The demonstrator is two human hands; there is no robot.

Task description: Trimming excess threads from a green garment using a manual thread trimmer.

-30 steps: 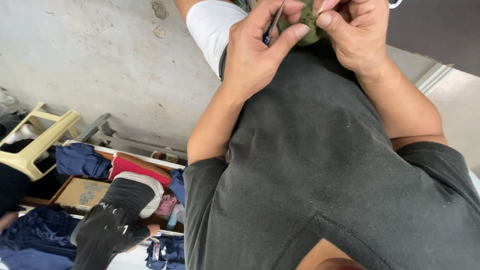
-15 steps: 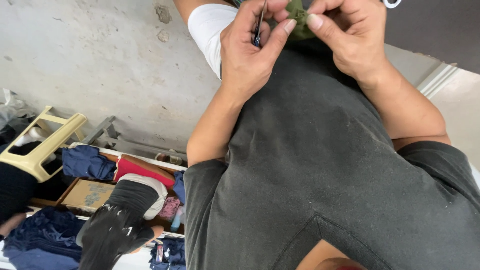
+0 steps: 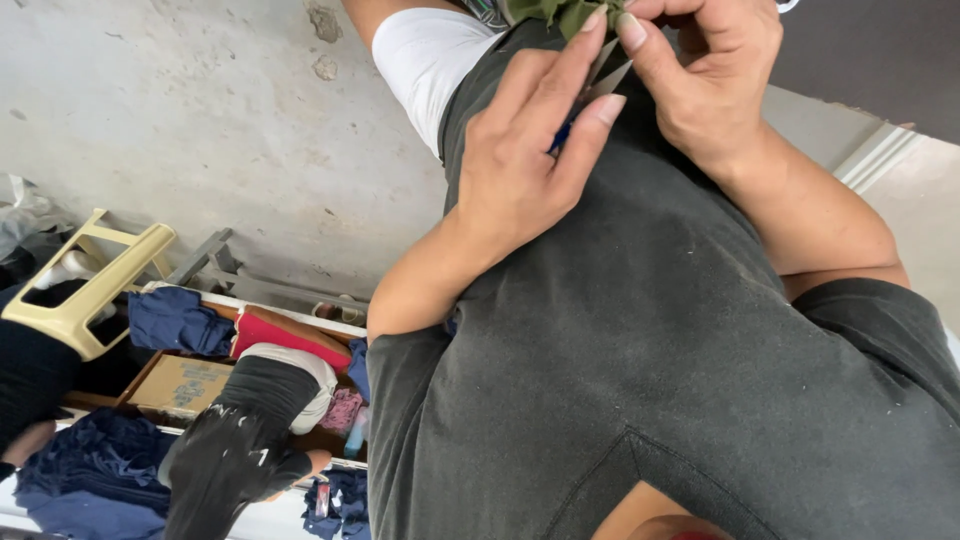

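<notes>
**Carefully now: snips against green cloth**

At the top of the frame we see the left hand [image 3: 510,170] with its grip clenched around small thread snips [image 3: 592,92], blue handle tucked under the fingers, pale blades pointing up. Just beside it the right hand [image 3: 710,70] has its grip pinching a bunch of olive-green fabric [image 3: 560,12], which sits at the very top edge above the dark grey shirt [image 3: 650,350]. A white cloth [image 3: 430,55] lies left of the hands.

To do this well, we judge the right hand should keep the fabric taut and the blade tips should take only the thread, well clear of the pinching fingertips. The cutting point itself is partly hidden.

Lower left, a brown cardboard box [image 3: 180,385] lies flat, with a bluish print we cannot make out. Near it are folded blue garments [image 3: 175,320], a red cloth [image 3: 275,335], a pale yellow plastic stool [image 3: 90,290] and another person in dark clothes [image 3: 240,440].
</notes>
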